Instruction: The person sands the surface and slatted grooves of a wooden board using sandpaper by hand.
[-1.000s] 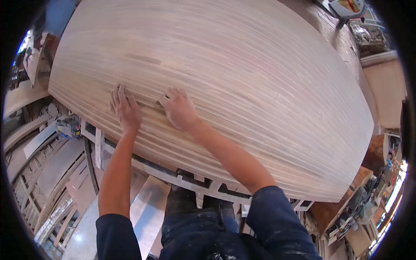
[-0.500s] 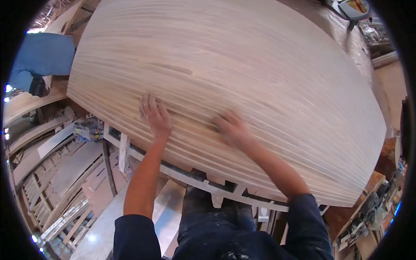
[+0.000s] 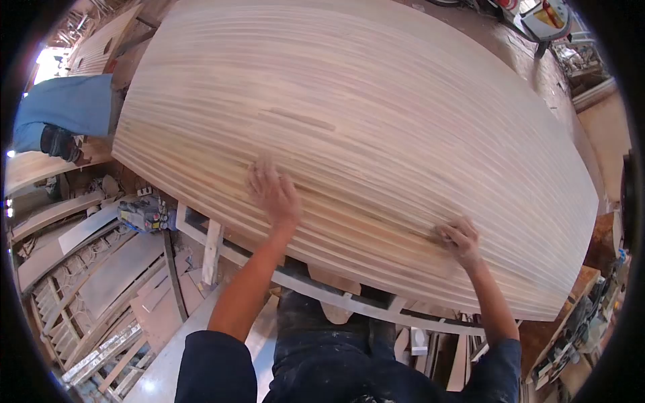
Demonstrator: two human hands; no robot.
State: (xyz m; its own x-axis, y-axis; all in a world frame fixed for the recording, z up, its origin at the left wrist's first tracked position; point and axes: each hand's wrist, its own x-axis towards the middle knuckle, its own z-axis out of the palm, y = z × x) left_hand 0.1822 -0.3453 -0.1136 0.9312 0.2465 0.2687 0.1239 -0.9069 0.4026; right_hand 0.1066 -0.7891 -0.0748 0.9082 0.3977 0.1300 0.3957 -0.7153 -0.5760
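Observation:
A broad curved hull-like surface of narrow wooden strips (image 3: 376,127) spreads in front of me, pale with dust. My left hand (image 3: 274,191) lies on its lower left part, fingers spread and slightly blurred, holding nothing. Farther right, near the lower edge, my right hand (image 3: 460,240) touches the strips with its fingers curled together. Whatever may be beneath those fingers is hidden. A darker streak (image 3: 299,121) marks the wood above my left hand.
Under the near edge runs a pale slotted frame (image 3: 309,289). At the left are a power tool (image 3: 141,215), stacked boards (image 3: 121,269) and a person in blue clothing (image 3: 74,104). A helmet-like white object (image 3: 543,20) is at the upper right.
My right hand has slid far to the right and toward me along the strips. My left hand has shifted right. The view has moved, and the person at the left shows more.

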